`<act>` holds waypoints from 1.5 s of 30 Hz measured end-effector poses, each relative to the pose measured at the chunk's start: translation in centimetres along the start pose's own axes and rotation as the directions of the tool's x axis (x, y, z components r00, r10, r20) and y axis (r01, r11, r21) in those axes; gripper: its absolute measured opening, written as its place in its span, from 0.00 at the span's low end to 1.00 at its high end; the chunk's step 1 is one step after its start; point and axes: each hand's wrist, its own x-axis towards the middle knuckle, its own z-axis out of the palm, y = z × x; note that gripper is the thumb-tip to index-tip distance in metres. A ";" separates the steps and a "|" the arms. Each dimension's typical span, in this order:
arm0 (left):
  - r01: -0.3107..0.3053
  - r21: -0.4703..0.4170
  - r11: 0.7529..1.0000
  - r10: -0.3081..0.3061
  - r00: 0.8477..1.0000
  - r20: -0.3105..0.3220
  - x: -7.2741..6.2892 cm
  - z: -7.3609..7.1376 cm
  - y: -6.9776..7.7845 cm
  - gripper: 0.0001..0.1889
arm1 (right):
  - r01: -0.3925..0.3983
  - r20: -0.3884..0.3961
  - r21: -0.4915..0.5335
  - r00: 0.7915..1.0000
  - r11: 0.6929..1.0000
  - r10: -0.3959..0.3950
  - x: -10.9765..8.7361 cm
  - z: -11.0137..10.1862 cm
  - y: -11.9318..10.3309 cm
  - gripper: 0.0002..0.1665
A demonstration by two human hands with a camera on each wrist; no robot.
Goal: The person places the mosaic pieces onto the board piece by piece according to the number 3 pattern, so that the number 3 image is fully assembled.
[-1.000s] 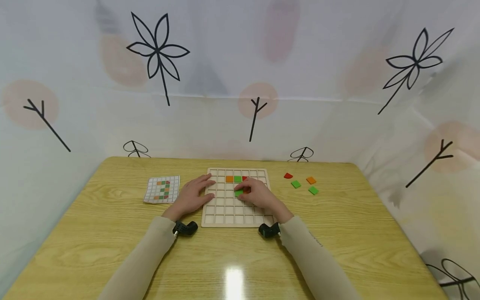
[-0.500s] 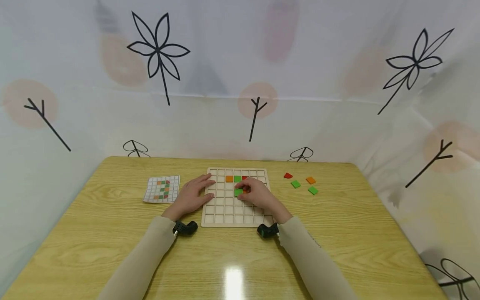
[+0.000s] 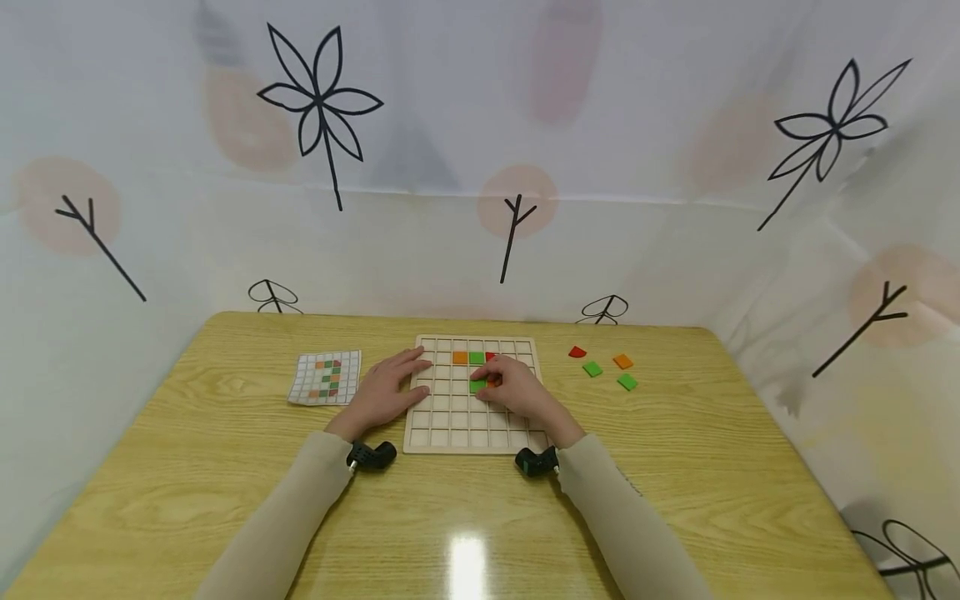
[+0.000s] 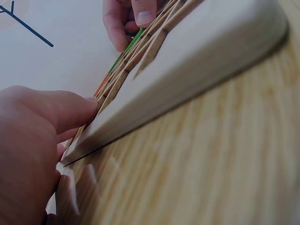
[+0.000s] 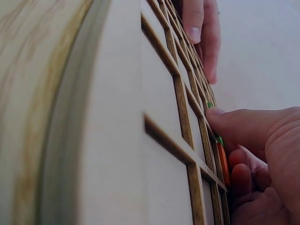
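A square wooden grid board (image 3: 440, 421) lies on the table in front of me. My left hand (image 3: 380, 390) rests on its left edge, fingers extended and thumb (image 4: 79, 108) over the frame. Above the middle cells, my right hand (image 3: 522, 392) pinches a green square tile (image 3: 477, 387) between thumb and index finger, low at the grid. An orange tile (image 5: 223, 161) sits just beside it, partly covered by the curled fingers. One row further back sit an orange tile (image 3: 460, 357), a green tile (image 3: 476, 357) and a red piece (image 3: 490, 356), half hidden by the right hand.
Left of the board lies a printed card (image 3: 303, 385) with a coloured grid pattern. On the right are loose pieces: a red rounded one (image 3: 577, 352), an orange tile (image 3: 622, 361) and two green tiles, one nearer the board (image 3: 592, 368). A patterned cloth (image 3: 420, 250) hangs behind the table.
Hardly anything differs. The right hand's fingers shift very slightly at the green tile, while the left hand and the board stay in place.
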 end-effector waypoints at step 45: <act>0.014 0.018 1.000 -0.014 1.000 0.017 0.2 0.2 -0.7 0.28 | -0.066 -0.268 -0.082 0.962 0.994 0.042 -5.5 -8.3 6.2 0.12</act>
